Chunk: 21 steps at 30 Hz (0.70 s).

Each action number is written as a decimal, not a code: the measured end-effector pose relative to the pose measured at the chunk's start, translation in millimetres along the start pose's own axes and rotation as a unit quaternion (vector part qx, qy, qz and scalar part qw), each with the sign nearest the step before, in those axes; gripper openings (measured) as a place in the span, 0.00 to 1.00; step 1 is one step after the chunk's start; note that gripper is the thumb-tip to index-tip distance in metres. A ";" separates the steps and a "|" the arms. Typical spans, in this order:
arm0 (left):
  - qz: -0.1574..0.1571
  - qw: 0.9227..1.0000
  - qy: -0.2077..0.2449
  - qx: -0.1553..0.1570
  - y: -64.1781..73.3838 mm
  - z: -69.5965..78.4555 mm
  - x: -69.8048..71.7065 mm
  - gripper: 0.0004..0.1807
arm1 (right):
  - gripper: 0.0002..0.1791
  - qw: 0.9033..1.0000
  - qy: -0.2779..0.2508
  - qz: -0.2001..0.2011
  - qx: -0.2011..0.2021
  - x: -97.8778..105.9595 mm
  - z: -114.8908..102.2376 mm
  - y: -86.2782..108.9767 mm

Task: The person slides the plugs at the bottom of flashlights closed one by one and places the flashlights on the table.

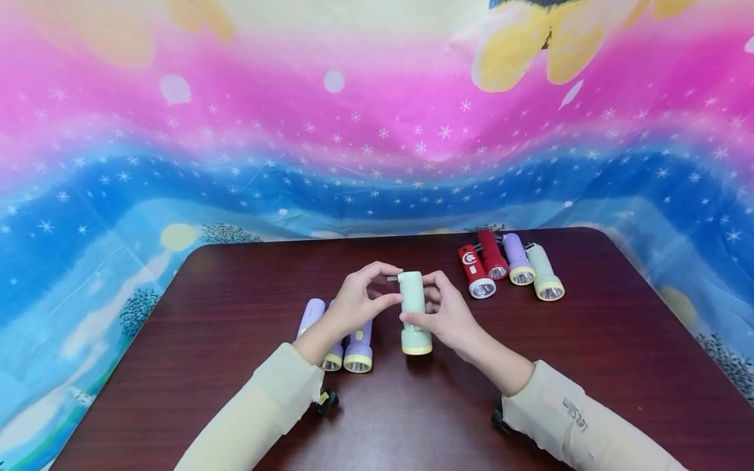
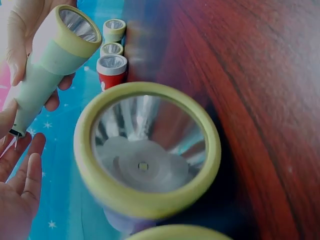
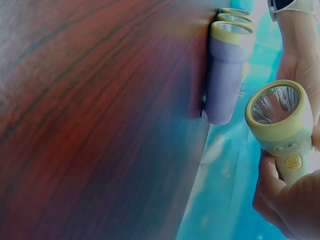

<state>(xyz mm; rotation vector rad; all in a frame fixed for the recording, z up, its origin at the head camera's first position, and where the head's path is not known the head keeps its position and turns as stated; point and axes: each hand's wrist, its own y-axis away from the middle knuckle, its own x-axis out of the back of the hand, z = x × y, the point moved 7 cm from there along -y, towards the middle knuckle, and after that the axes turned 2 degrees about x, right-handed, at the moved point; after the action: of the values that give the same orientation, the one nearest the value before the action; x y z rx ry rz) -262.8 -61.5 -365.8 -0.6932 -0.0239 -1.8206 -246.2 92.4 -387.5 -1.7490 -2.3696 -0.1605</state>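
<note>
A pale green flashlight with a yellow rim is held over the table, lens end toward the person. My right hand grips its body from the right, thumb across the front. At the tail end, my left hand has its thumb against the body and fingertips beside the metal plug prongs, which stick out sideways. In the right wrist view, a yellow switch shows below the flashlight's head. Under the left forearm lie purple flashlights with yellow rims, partly hidden by that arm.
On the dark wooden table, at the back right, lie a red flashlight with a silver rim, a darker red one, a purple one and a green one. A patterned cloth hangs behind the table.
</note>
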 end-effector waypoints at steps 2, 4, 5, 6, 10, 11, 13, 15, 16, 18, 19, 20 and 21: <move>0.001 1.000 -0.002 -0.002 -0.4 0.8 1.4 0.22 | 0.32 1.000 0.003 0.000 0.005 -0.1 -1.0 -0.5; 0.001 1.000 -0.003 -0.006 -1.1 1.9 2.5 0.22 | 0.31 1.000 0.005 0.001 0.007 0.0 -1.9 -1.0; 0.001 1.000 -0.005 -0.007 -1.5 2.7 3.2 0.22 | 0.31 1.000 0.006 0.000 0.007 -0.1 -2.2 -1.3; 0.000 1.000 -0.004 -0.007 -1.8 3.3 3.7 0.22 | 0.31 1.000 0.007 0.001 0.007 -0.1 -2.4 -1.6; -0.006 1.000 0.007 -0.010 -3.9 4.3 4.8 0.21 | 0.31 1.000 0.004 -0.001 0.008 -0.2 -2.8 -2.2; -0.008 1.000 0.011 -0.011 -4.4 4.5 5.3 0.21 | 0.31 1.000 0.002 -0.003 0.009 -0.4 -3.3 -2.1; -0.013 1.000 0.021 -0.013 -5.7 4.5 6.1 0.20 | 0.31 1.000 -0.005 -0.006 0.012 -1.0 -4.1 -1.7; -0.018 0.999 0.028 -0.014 -6.9 3.7 7.0 0.19 | 0.31 1.000 -0.012 -0.009 0.013 -1.9 -4.9 -1.5; -0.020 0.999 0.032 -0.015 -7.3 3.4 7.5 0.19 | 0.31 1.000 -0.014 -0.011 0.013 -2.5 -5.3 -1.3; -0.025 0.999 0.036 -0.016 -7.5 4.3 8.5 0.19 | 0.31 1.000 -0.019 -0.014 0.013 -3.6 -5.9 -1.4; -0.026 0.999 0.037 -0.015 -7.6 4.2 9.0 0.19 | 0.31 1.000 -0.019 -0.014 0.011 -3.9 -5.9 -1.6; -0.028 0.999 0.037 -0.014 -7.6 4.1 9.4 0.18 | 0.31 1.000 -0.018 -0.015 0.011 -4.4 -6.3 -1.6; -0.029 0.999 0.038 -0.013 -7.5 4.4 9.9 0.18 | 0.31 1.000 -0.019 -0.016 0.010 -4.9 -6.7 -1.7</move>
<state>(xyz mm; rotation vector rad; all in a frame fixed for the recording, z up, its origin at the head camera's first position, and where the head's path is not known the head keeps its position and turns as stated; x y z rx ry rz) -269.4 -65.8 -355.2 -0.6470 0.0310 -1.9046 -245.8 86.0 -382.0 -1.7203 -2.4174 -0.1090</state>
